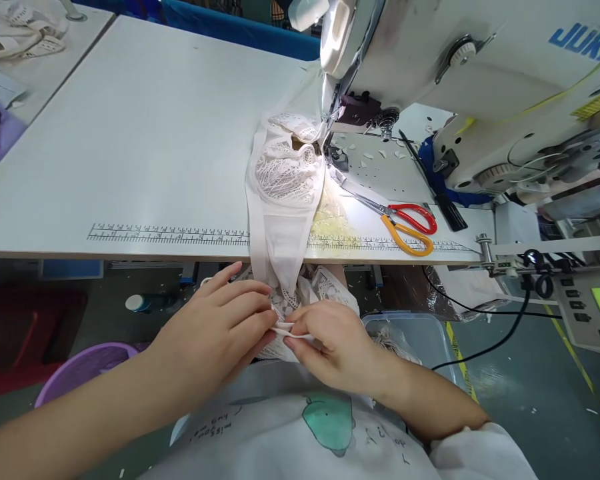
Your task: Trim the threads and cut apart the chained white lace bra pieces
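Note:
A white lace garment (pixel 285 180) lies on the sewing table (pixel 145 133) under the needle of the sewing machine (pixel 470 80) and hangs over the front edge into my lap. Below the table edge, my left hand (pixel 220 327) and my right hand (pixel 330 343) meet. Both pinch a narrow white strap (pixel 291 331) at the lower end of the garment, fingertips almost touching. Loose lace bunches just above my right hand.
Scissors with red and orange handles (pixel 405 223) lie right of the garment beside a printed ruler strip (pixel 170 235). A control panel (pixel 587 310) with a black cable hangs at the right. A purple basket (pixel 87 370) and a clear bin (pixel 415 333) stand on the floor. More fabric (pixel 15 30) lies far left.

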Tool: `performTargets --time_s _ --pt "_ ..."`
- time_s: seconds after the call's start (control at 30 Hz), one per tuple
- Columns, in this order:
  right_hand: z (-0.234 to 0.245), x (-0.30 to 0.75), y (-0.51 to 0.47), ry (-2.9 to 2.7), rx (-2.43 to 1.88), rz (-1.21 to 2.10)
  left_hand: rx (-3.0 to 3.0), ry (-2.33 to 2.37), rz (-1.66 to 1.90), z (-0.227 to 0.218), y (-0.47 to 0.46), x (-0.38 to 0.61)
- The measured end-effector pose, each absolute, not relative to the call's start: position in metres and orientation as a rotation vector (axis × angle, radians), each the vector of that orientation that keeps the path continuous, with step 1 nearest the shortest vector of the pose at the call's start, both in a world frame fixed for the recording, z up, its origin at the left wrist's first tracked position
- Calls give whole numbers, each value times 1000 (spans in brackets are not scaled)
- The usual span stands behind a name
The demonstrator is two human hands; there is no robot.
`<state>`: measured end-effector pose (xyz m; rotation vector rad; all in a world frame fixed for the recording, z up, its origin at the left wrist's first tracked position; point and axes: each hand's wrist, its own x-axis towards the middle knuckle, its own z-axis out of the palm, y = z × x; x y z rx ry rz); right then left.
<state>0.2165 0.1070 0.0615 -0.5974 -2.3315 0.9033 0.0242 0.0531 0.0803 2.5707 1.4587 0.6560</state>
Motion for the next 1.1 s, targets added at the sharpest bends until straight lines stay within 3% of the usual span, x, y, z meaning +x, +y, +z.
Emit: performTargets --time_s 0.47,0.77,1.1 --pt "68 219 109 -2354 -604 943 2563 1401 544 83 52 31" --pt "72 222 111 -2330 -544 1104 2646 1441 253 92 43 19" --pt "79 228 105 -2188 -504 1195 1941 1518 669 116 19 -9"
